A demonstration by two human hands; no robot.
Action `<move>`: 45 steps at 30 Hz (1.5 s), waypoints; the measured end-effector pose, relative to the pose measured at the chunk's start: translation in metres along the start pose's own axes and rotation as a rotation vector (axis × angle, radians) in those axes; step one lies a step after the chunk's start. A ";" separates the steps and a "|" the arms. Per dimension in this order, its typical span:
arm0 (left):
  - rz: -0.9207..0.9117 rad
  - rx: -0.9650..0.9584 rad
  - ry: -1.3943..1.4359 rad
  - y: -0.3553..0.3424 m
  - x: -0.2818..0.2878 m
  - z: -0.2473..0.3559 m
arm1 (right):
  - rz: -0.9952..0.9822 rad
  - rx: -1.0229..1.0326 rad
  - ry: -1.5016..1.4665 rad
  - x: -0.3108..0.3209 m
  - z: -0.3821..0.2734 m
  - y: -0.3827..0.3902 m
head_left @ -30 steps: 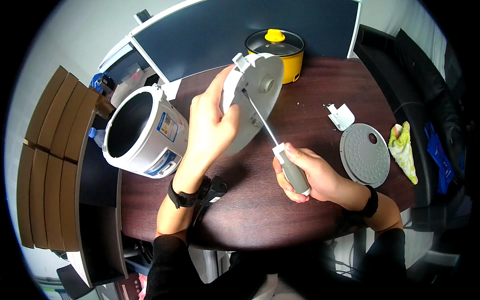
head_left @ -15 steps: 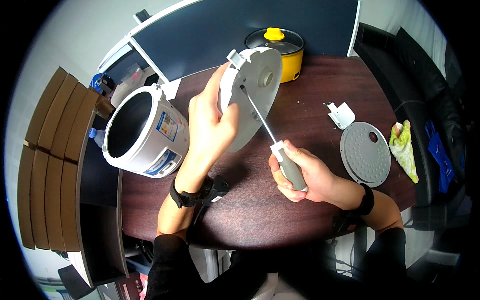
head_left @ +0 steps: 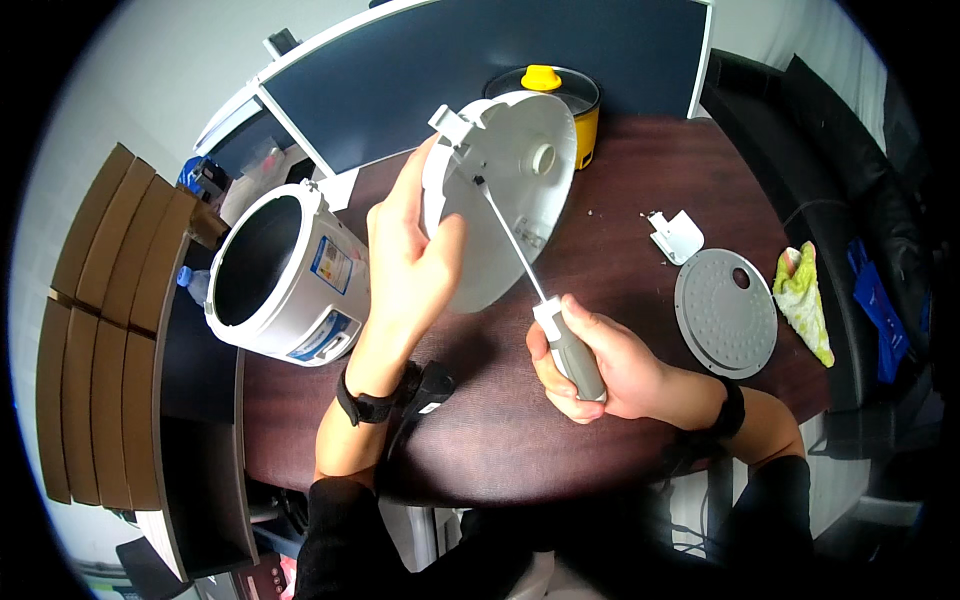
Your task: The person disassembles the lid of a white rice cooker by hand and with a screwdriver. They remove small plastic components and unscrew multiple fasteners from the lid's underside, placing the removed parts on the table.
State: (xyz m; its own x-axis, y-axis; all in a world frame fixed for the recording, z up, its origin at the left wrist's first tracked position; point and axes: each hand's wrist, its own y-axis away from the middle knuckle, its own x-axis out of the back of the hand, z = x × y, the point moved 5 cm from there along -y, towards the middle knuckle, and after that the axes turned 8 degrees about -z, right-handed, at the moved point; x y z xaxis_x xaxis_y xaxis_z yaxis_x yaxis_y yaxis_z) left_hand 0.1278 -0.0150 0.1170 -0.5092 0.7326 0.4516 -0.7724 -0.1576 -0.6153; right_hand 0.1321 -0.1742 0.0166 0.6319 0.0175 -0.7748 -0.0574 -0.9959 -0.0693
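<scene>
My left hand (head_left: 412, 260) grips the rim of a white rice cooker lid (head_left: 510, 215), held up with its hollow inner side toward me. A screwdriver (head_left: 572, 352) with a grey and white handle is wrapped in the fingers of my right hand (head_left: 625, 370). Its shaft slants up and left, and the dark tip sits against the inside of the lid near the hinge-like tab. Left of my forearm stands the white rice cooker body (head_left: 325, 262), tilted in view, its dark inside exposed.
Behind the lid is a yellow pot (head_left: 585, 140) with a glass cover. On the right lie a small white plastic piece (head_left: 680, 238), a round grey perforated plate (head_left: 728, 315) and a green-white cloth (head_left: 803, 305). A dark divider (head_left: 400, 90) edges the table (head_left: 520, 430); cardboard boxes (head_left: 100, 400) are stacked left.
The lid has tipped so more of its inside shows. The screwdriver and my right hand have shifted slightly left and down, its tip still at the lid. The view has moved a little.
</scene>
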 end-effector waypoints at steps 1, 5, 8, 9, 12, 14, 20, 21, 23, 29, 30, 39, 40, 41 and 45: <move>-0.022 0.030 0.012 -0.002 0.001 -0.003 | 0.053 -0.016 0.087 0.002 -0.004 0.001; -0.072 0.144 0.054 -0.003 0.012 -0.009 | 0.243 -0.090 0.452 0.004 -0.033 0.009; -0.078 0.191 0.097 -0.005 0.017 -0.009 | 0.461 -0.047 0.919 0.001 -0.060 0.016; -0.083 0.220 0.111 -0.005 0.019 -0.009 | 0.499 -0.003 1.046 0.001 -0.065 0.017; -0.103 0.245 0.110 -0.006 0.021 -0.011 | 0.599 0.090 1.285 -0.004 -0.075 0.019; -0.116 0.241 0.084 -0.007 0.022 -0.012 | 0.621 0.073 1.340 -0.003 -0.073 0.018; -0.167 0.248 0.053 -0.007 0.018 -0.013 | 0.618 0.114 1.385 0.005 -0.072 0.017; -0.175 0.254 0.047 -0.006 0.018 -0.013 | 0.614 0.111 1.385 0.005 -0.072 0.016; -0.188 0.256 0.043 -0.005 0.018 -0.013 | 0.607 0.071 1.384 0.004 -0.072 0.015; -0.182 0.238 0.089 -0.005 0.014 -0.013 | 0.594 0.030 1.268 0.003 -0.070 0.017; -0.175 0.237 0.090 -0.005 0.015 -0.012 | 0.596 0.018 1.267 0.003 -0.070 0.017; -0.168 0.267 0.097 -0.005 0.016 -0.014 | 0.616 0.029 1.257 0.000 -0.069 0.018; -0.169 0.271 0.091 -0.005 0.017 -0.015 | 0.620 0.027 1.246 0.000 -0.069 0.019; -0.174 0.270 0.087 -0.006 0.017 -0.015 | 0.629 0.019 1.234 0.001 -0.069 0.019; -0.175 0.249 0.098 -0.006 0.016 -0.015 | 0.622 -0.025 1.198 0.004 -0.066 0.018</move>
State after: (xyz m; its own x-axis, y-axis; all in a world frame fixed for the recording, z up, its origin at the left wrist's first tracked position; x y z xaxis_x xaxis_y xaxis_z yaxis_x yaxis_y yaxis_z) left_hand 0.1301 0.0074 0.1185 -0.3308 0.8214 0.4647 -0.9204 -0.1721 -0.3510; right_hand 0.1845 -0.1981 0.0541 0.7881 -0.5079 0.3476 -0.5726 -0.8123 0.1112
